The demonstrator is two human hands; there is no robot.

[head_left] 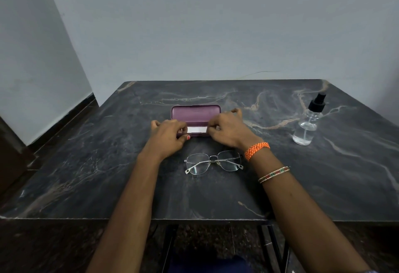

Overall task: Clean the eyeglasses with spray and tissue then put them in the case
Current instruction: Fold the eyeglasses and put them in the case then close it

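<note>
A purple eyeglass case (195, 113) stands open in the middle of the dark marble table (86, 154), lid raised toward the wall. Inside it lies a folded white tissue (197, 130). My left hand (169, 134) pinches the tissue's left end and my right hand (228, 130) pinches its right end, both over the case's lower half. Thin metal-framed eyeglasses (213, 162) lie folded on the table just in front of the case, between my forearms. A clear spray bottle (307, 125) with a black nozzle stands upright at the right, apart from both hands.
The table's far edge meets a pale wall and its near edge runs across the lower part of the view. To the left the floor drops away beside a wall corner. Black table legs show below the near edge.
</note>
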